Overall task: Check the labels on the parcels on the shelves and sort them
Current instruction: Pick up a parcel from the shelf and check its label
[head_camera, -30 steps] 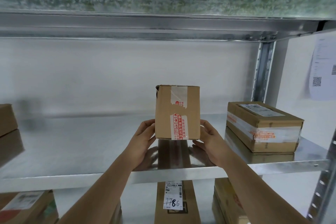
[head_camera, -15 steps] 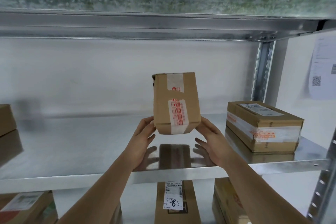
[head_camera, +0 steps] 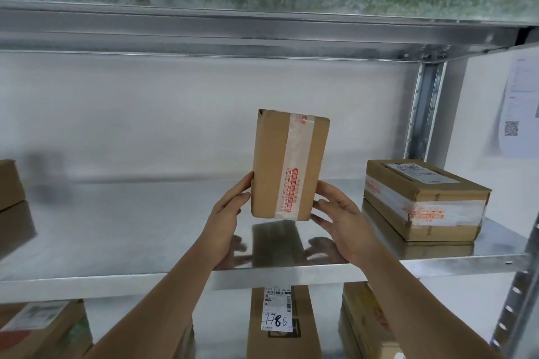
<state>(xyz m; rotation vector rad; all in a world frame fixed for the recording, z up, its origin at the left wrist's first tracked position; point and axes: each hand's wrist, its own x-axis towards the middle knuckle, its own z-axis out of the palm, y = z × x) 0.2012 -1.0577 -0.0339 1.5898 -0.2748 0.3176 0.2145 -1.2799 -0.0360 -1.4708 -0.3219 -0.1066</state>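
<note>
Left hand (head_camera: 226, 220) at 9 o'clock and right hand (head_camera: 344, 223) at 3 o'clock clamp their fingers (head_camera: 322, 207) on the small parcel (head_camera: 287, 166), held clear above the shelf (head_camera: 145, 230), long axis upright toward 12; taped face forward, no label showing. Labelled parcel (head_camera: 424, 198) beyond, at 3 o'clock.

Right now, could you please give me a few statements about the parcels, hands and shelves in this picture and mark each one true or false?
1. Both hands, left hand and right hand, hold the small brown cardboard parcel sealed with clear tape printed in red. True.
2. That parcel rests flat on the shiny metal shelf. False: it is lifted clear of it.
3. A flat brown cardboard box with a white label on top sits on the same shelf, at the right. True.
4. The shelf below holds nothing. False: a brown box with a handwritten white label stands there, among others.
</note>
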